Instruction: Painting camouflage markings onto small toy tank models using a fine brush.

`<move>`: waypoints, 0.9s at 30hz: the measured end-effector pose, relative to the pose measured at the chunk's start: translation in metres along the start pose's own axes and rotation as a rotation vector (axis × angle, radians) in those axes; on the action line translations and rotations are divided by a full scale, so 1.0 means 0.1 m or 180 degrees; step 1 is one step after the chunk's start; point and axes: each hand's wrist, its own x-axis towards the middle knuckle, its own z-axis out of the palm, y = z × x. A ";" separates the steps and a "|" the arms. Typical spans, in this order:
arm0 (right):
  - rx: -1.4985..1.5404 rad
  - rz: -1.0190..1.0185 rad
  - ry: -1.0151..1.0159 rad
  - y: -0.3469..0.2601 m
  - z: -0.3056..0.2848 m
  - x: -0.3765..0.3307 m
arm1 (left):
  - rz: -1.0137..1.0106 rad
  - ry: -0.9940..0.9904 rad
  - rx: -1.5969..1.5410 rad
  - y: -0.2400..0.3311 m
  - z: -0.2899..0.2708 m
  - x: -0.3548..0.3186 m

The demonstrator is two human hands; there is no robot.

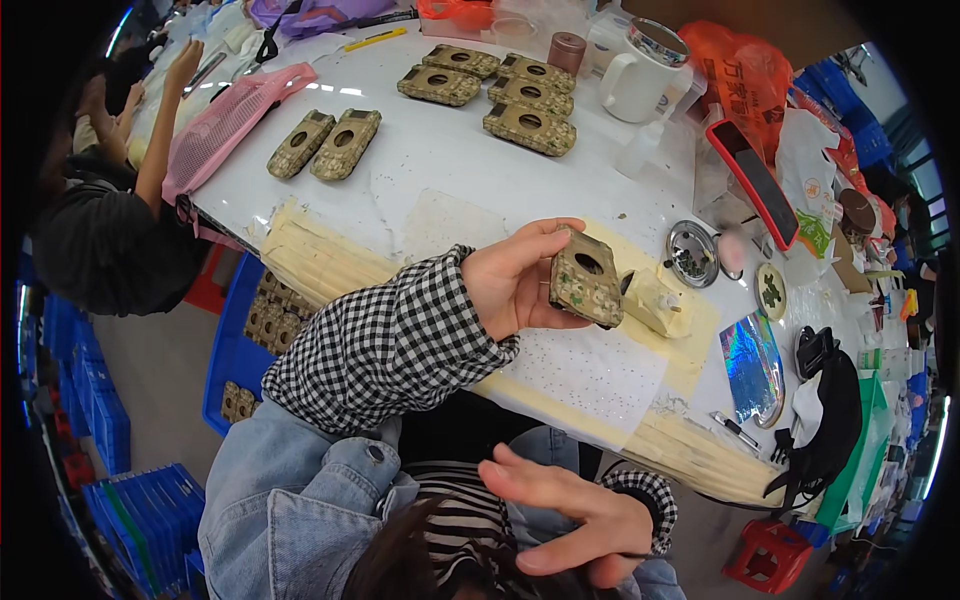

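My left hand (505, 285), in a black-and-white checked sleeve, is raised over the white table (420, 160) and grips a camouflage-patterned rectangular casing (585, 280) with a round hole in its face. The casing is tilted and held by its left edge, just left of a small cream-coloured block (660, 305) on the table. My right hand (575, 515) is low over my lap, fingers spread, holding nothing. Several matching casings (500, 85) lie at the far side of the table, and two more (325, 143) lie to the left.
A white jug (640, 75), a red-cased phone (755, 180), a small metal dish (692, 253) and a shiny iridescent sheet (752, 365) fill the right side. A pink mesh bag (230, 120) lies at left beside another person (110, 230). A blue crate (235, 350) of casings stands below the table.
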 end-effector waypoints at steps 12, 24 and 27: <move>0.0103 -0.0687 -0.0885 0.02 0.04 0.21 | -0.0010 -0.0028 -0.0125 0.01 -0.02 0.00; 0.0081 -0.0727 -0.1001 0.00 0.03 0.29 | -0.0026 -0.0060 -0.0073 0.01 0.00 -0.01; 0.0084 -0.0728 -0.0966 0.01 0.04 0.29 | -0.0031 -0.0088 -0.0072 0.00 -0.01 0.00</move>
